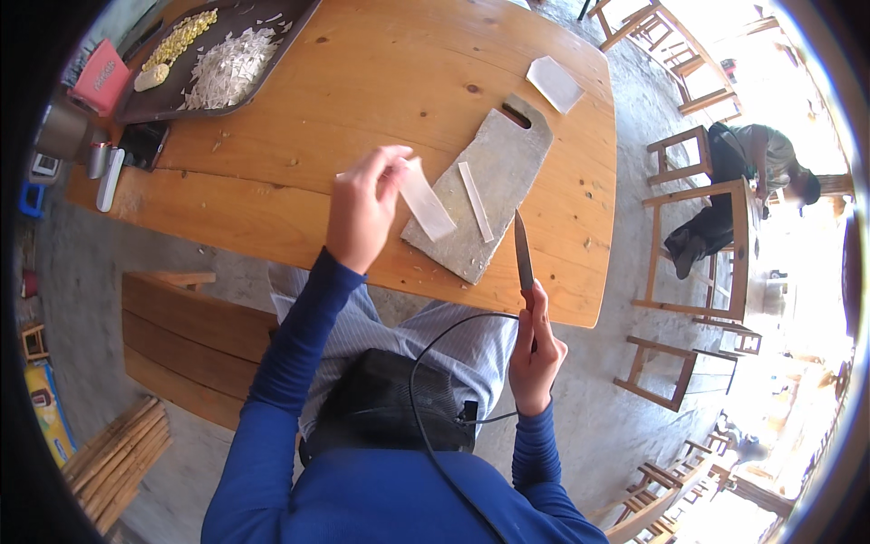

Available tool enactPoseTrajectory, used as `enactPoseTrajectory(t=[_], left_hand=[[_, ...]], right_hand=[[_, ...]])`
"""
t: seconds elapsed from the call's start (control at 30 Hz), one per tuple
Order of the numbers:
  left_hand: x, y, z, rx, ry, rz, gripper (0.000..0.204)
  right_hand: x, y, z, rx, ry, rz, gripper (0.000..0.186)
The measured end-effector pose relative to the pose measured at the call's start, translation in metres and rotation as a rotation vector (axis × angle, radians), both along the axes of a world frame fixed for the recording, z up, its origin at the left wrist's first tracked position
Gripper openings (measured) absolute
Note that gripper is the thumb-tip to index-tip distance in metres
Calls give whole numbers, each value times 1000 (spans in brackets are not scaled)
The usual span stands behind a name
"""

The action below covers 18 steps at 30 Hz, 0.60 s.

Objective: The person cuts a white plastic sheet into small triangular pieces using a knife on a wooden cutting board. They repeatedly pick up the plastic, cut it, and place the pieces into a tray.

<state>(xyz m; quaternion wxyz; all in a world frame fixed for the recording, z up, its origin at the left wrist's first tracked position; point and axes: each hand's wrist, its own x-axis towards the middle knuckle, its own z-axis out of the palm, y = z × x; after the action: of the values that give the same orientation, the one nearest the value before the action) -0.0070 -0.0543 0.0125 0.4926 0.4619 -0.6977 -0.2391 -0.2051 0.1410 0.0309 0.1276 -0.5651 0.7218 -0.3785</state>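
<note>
My left hand (367, 199) pinches the top end of a pale, translucent flat strip (426, 204), which slants down over the left side of a stone-coloured cutting board (512, 154) with a handle slot. A narrower pale strip (474, 201) lies on that board, to the right. My right hand (536, 354) is closed around the handle of a knife (523, 249), its blade pointing up beside the board's lower right edge. A pale flat sheet (555, 84) rests on the wooden table (381, 72) beyond the board.
A dark tray (159, 107) with white shreds (234, 72) and yellow pieces (177, 41) sits at upper left, near a pink object (95, 77), phone (143, 145) and white item (111, 179). A wooden bench (195, 344) is below left. Another person (761, 159) sits among stools at right.
</note>
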Motion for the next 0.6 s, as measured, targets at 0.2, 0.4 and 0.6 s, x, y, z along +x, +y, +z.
enactPoseTrajectory(t=[0.2, 0.4, 0.6], left_hand=[[-17, -7, 14, -217, -266, 116, 23], [-53, -14, -2, -97, -420, -26, 37], [-58, -16, -2, -60, -430, -28, 40]], right_hand=[[-2, -4, -10, -64, 14, 22, 46], [2, -8, -2, -24, -54, 9, 46], [-5, -8, -6, -77, -26, -16, 45]])
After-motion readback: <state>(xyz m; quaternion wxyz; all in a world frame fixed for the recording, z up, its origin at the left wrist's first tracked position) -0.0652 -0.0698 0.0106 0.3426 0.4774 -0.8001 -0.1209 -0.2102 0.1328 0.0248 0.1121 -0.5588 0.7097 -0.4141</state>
